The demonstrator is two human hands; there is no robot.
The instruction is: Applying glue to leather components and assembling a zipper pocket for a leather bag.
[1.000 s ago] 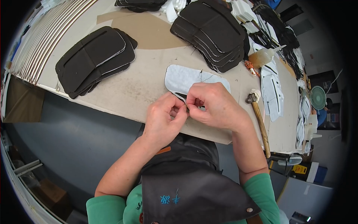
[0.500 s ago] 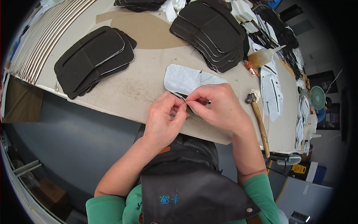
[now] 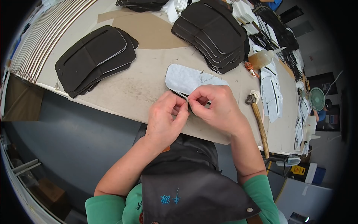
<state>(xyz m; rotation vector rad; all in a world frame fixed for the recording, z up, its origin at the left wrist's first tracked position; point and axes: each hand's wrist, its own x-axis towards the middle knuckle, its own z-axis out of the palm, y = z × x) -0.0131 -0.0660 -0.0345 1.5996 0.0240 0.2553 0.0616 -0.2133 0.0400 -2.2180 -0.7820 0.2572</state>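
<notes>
A curved panel (image 3: 183,78), pale grey on its upper face with a dark underside, lies near the table's front edge. Loose dark threads show across its middle. At its near edge my left hand (image 3: 166,116) is closed in a pinch on the panel's rim strip. My right hand (image 3: 216,109) pinches the same spot from the other side, fingertips almost touching those of the left. It covers the panel's right part. The exact bit between the fingertips is too small to make out.
Black curved panels lie stacked at left (image 3: 95,56) and at the back (image 3: 210,31). On the right are a wooden-handled hammer (image 3: 260,128), a bottle of amber liquid (image 3: 260,59) and pale panels (image 3: 271,93). Corrugated tubing (image 3: 48,35) runs along the far left.
Both hands stay pinched at the panel's near edge, with only a slight shift of the fingers. The whole view has moved a little.
</notes>
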